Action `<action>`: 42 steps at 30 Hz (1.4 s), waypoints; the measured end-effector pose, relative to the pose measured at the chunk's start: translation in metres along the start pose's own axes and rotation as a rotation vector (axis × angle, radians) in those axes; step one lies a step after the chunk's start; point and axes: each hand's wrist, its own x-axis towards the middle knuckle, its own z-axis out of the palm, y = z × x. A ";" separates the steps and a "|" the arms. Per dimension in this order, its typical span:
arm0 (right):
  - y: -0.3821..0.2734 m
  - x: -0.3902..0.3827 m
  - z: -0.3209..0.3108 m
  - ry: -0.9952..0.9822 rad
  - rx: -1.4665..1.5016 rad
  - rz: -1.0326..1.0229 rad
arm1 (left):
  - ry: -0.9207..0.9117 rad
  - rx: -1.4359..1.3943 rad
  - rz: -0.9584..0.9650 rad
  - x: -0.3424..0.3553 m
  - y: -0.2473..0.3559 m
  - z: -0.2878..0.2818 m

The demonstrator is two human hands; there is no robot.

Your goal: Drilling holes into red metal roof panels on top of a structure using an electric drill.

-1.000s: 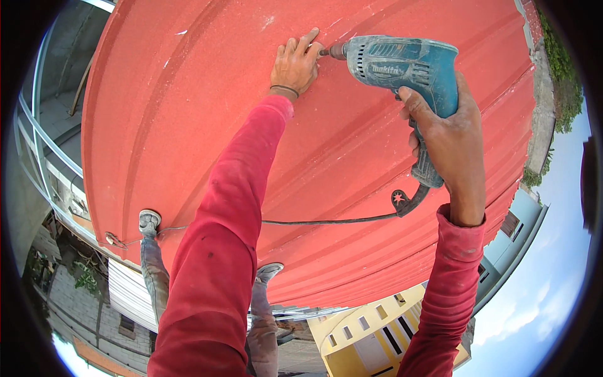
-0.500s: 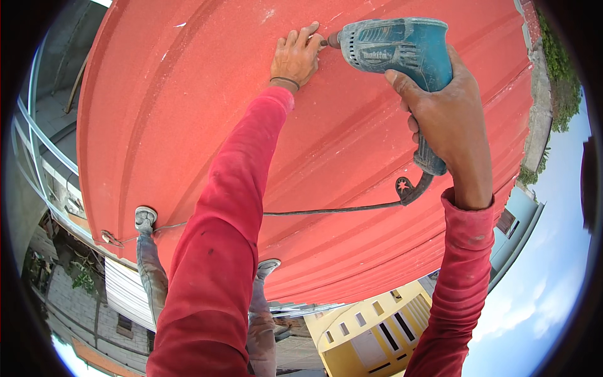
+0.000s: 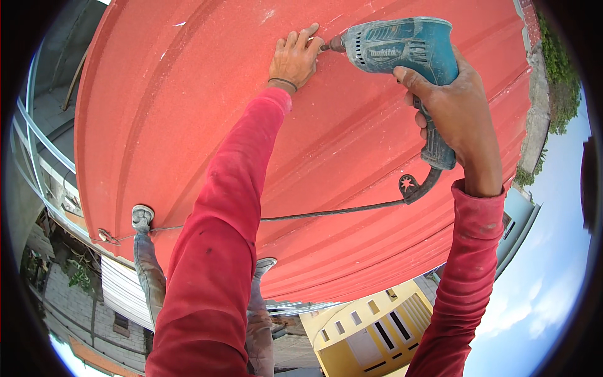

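Observation:
A teal, dust-covered power drill lies horizontally in my right hand, whose fingers wrap round its dark handle; its bit points left and reaches my left hand. My left fingertips are bunched at the bit's tip on the red ribbed metal roofing, the index finger reaching forward; what they pinch is too small to make out. A black cord runs from the handle down and leftward across the roofing, passing behind my left forearm.
My legs and grey shoes stand at the roof's lower edge. At left are metal rails and a concrete structure below. A yellow building shows beyond the lower edge, foliage and a concrete ledge at right.
Since a second ago the drill and my right hand have shifted upward in view, and my right wrist slightly rightward. My left hand stays at the bit's tip. The roofing has slid slightly left.

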 end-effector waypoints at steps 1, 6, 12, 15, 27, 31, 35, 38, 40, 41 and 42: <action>0.001 -0.001 0.001 0.001 -0.004 -0.001 | 0.000 -0.021 -0.009 0.000 0.000 0.000; 0.004 0.000 0.002 0.011 -0.005 -0.002 | 0.023 -0.044 -0.023 0.002 0.000 0.001; 0.001 -0.001 0.003 0.002 -0.031 -0.014 | 0.003 -0.040 -0.018 0.003 0.001 0.000; 0.001 0.000 0.005 0.015 -0.054 -0.049 | 0.012 -0.036 -0.025 0.003 0.001 0.002; 0.013 0.005 0.015 0.061 -0.072 -0.154 | 0.011 -0.057 -0.025 0.002 -0.003 0.003; 0.017 0.004 0.015 0.062 -0.067 -0.175 | 0.066 -0.077 -0.013 0.003 -0.001 0.004; 0.020 0.000 0.019 0.025 -0.119 -0.138 | 0.026 -0.109 -0.002 -0.003 0.002 0.002; 0.022 -0.014 0.024 0.063 -0.072 -0.156 | 0.041 -0.054 0.009 0.001 0.000 0.002; 0.016 -0.020 0.026 0.020 0.032 0.088 | 0.069 -0.077 -0.006 0.000 -0.008 0.004; 0.022 -0.025 0.032 0.021 0.031 0.087 | 0.092 -0.092 -0.016 -0.001 -0.011 0.004; 0.031 -0.029 0.045 0.125 0.030 -0.072 | 0.100 -0.093 -0.009 0.000 -0.010 0.007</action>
